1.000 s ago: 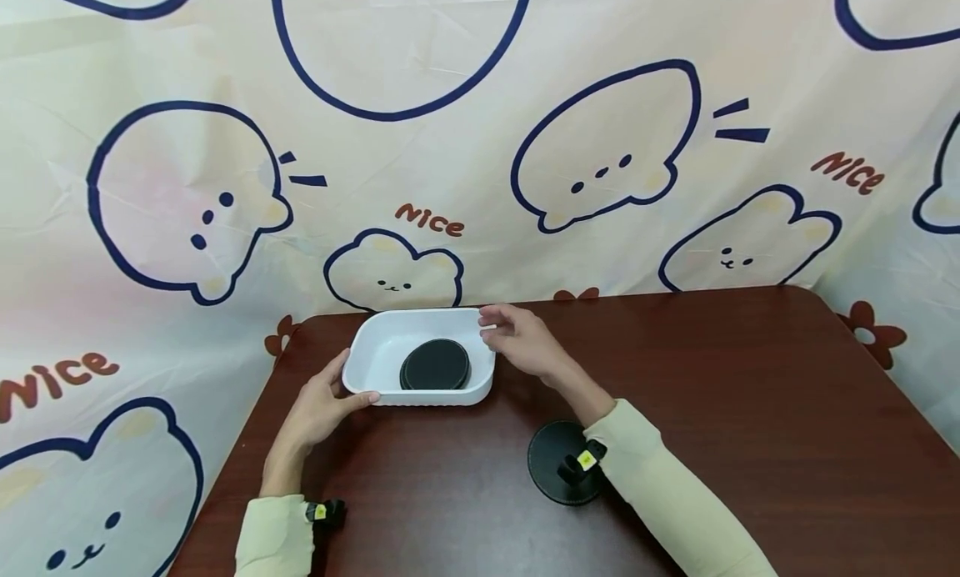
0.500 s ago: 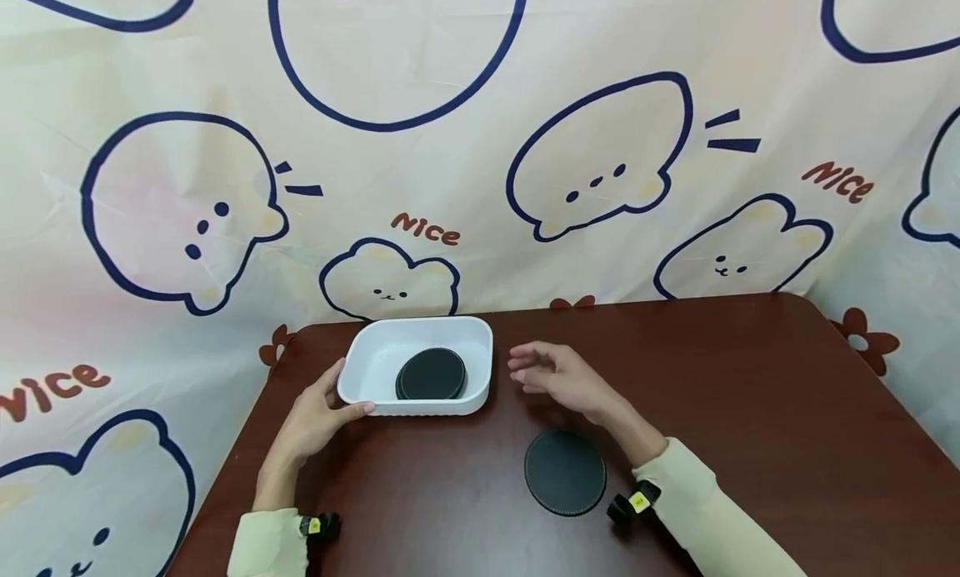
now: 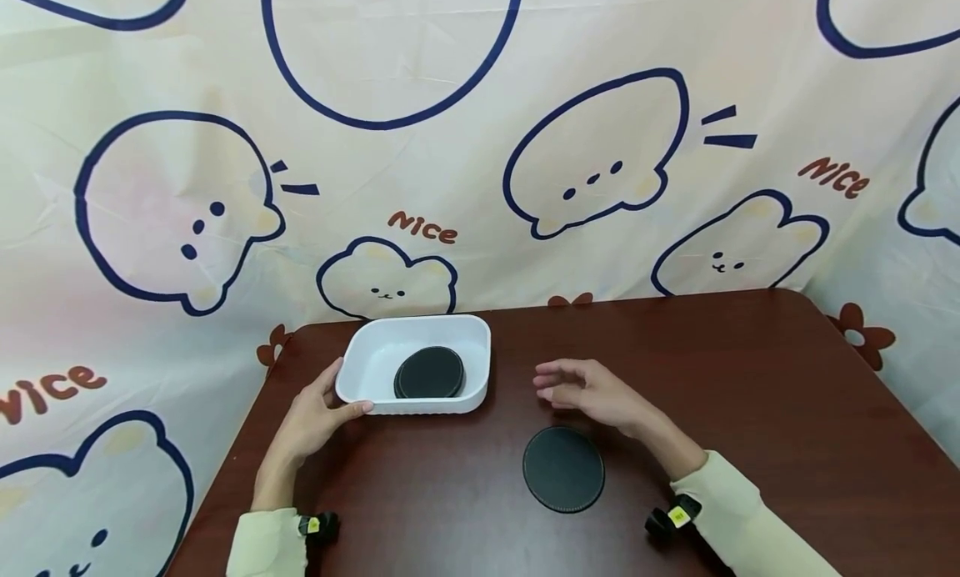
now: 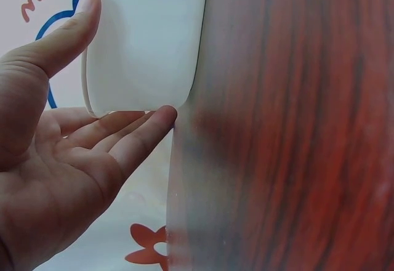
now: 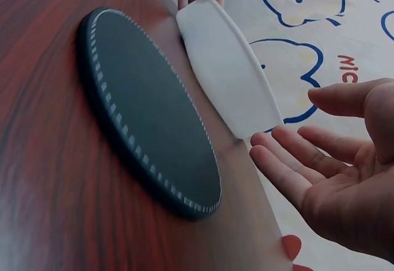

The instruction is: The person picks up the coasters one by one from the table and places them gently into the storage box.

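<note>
A white rectangular plastic box (image 3: 420,407) stands near the table's far left edge. My left hand (image 3: 311,418) holds its near left corner, thumb on the front rim and fingers along the side wall, as the left wrist view shows of the box (image 4: 144,49). Inside lie round black coasters (image 3: 430,372), seemingly stacked. Another round black coaster (image 3: 564,470) with pale edge stitching lies flat on the table, right of the box. Beyond that coaster, my right hand (image 3: 596,391) hovers with relaxed, slightly bent fingers, holding nothing; the right wrist view shows its bare palm (image 5: 338,203).
The dark brown wooden table (image 3: 750,410) extends to the right of both arms. A cream cloth with cartoon bears (image 3: 390,285) hangs right behind the table's back edge and down its sides. Each sleeve carries a small black wrist camera (image 3: 675,514).
My right hand has let go of the box's right rim and moved right and toward me, uncovering the coaster on the table. The left hand has stayed on the box.
</note>
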A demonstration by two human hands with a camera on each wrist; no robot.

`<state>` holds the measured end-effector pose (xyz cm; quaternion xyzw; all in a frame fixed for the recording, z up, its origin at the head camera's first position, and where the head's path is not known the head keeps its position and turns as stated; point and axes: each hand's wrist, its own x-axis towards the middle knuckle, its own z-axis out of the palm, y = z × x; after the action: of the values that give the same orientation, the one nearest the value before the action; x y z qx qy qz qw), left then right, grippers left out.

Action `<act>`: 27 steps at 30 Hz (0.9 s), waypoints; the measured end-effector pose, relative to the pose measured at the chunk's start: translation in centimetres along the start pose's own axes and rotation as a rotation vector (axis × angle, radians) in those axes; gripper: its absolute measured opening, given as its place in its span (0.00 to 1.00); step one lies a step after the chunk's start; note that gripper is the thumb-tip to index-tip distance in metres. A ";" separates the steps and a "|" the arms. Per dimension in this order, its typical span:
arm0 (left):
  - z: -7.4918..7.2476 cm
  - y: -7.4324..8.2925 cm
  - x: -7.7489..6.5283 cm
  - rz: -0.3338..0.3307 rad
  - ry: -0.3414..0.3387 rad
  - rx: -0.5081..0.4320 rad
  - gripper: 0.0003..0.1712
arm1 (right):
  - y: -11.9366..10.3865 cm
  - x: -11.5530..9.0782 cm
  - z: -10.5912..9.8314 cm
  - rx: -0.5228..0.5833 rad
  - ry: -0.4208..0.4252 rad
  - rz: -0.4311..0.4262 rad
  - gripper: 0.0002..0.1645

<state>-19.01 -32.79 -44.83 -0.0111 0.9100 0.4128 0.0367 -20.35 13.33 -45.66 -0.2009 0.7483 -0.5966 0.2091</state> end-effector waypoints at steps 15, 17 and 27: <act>-0.1 0.4 0.2 -0.002 -0.008 -0.012 0.62 | 1.0 -3.6 -1.3 -0.202 0.076 -0.008 0.39; -0.1 0.4 0.3 -0.002 -0.010 -0.014 0.62 | 1.2 -4.2 -1.5 -0.225 0.078 0.000 0.39; -0.1 0.1 0.0 0.013 -0.003 -0.004 0.63 | 2.1 -6.1 -1.6 -0.230 0.036 0.015 0.41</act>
<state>-19.08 -32.79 -44.64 -0.0045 0.9092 0.4148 0.0354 -16.24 18.42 -46.95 -0.2070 0.8169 -0.5088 0.1756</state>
